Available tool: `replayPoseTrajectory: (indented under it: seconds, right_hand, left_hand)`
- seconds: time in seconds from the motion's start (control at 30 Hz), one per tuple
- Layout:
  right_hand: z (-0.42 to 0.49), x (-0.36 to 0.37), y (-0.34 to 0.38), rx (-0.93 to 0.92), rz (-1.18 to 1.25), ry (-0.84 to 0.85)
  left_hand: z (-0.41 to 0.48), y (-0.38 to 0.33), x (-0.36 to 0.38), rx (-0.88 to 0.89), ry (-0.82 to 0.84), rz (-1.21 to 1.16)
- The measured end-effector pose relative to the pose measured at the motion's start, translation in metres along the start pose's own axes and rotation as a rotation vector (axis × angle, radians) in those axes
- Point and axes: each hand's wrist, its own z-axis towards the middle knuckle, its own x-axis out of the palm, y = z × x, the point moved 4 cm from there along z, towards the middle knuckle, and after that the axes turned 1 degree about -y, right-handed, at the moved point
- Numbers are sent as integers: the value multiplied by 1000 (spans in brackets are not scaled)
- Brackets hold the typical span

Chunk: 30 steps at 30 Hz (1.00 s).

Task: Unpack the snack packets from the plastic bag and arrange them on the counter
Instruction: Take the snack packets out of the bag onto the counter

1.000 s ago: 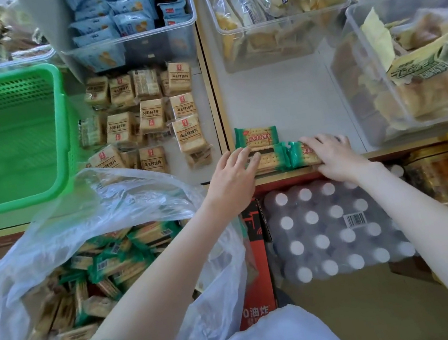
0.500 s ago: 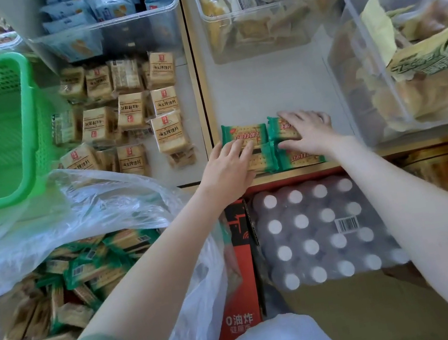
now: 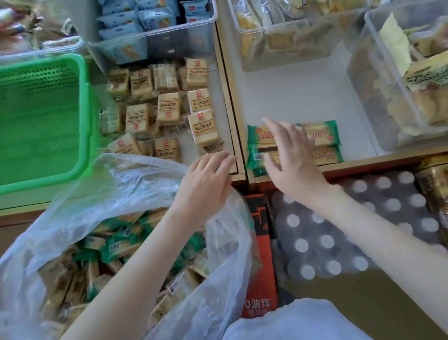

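Note:
A clear plastic bag [image 3: 79, 200] full of green and tan snack packets [image 3: 111, 248] hangs open at lower left. On the white counter [image 3: 294, 98], several green cracker packets [image 3: 325, 135] lie together near the front edge. My right hand [image 3: 288, 153] lies over the left part of that group with fingers straight, touching the packets. My left hand [image 3: 207, 181] hovers above the bag's rim by the counter edge, fingers relaxed and holding nothing.
Tan biscuit packets [image 3: 168, 111] cover the left counter section beside a green basket [image 3: 16, 124]. Clear bins [image 3: 296, 9] of bread and snacks stand behind and to the right [image 3: 422, 71]. Below the counter sit a bottle pack [image 3: 345, 226] and a red carton [image 3: 258, 268].
My left hand has drawn back from the green packets toward the bag. My right hand has slid left across the packets, which now sit further from the front edge.

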Motion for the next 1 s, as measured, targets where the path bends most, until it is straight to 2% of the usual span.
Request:
replayPoseTrajectory:
  seconds: [0.13,0.3,0.47,0.57,0.67,0.87,1.0]
  right_hand:
    - [-19,34,96,-197,107,45]
    - [-50,111,173,-442,54,264]
    - [-70,166,191,-426,-311,381]
    - [-72,181,190,-369,-624,441]
    - [-69,189,187,-400,-836,449]
    - [-59,182,174,-408,-758,306]
    - [-57,146,169,-405,-398,258]
  left_hand:
    - [-81,53,-18,-89,15,61]
    - [-178,121,-27,-294,83,169]
    - [-228,157,-25,-385,172,196]
    - [-233,167,-25,-400,194,188]
    - [-229,172,-24,-386,178,171]
    - [-191,156,-27,-268,114,100]
    - [-151,134,-26,-171,63,33]
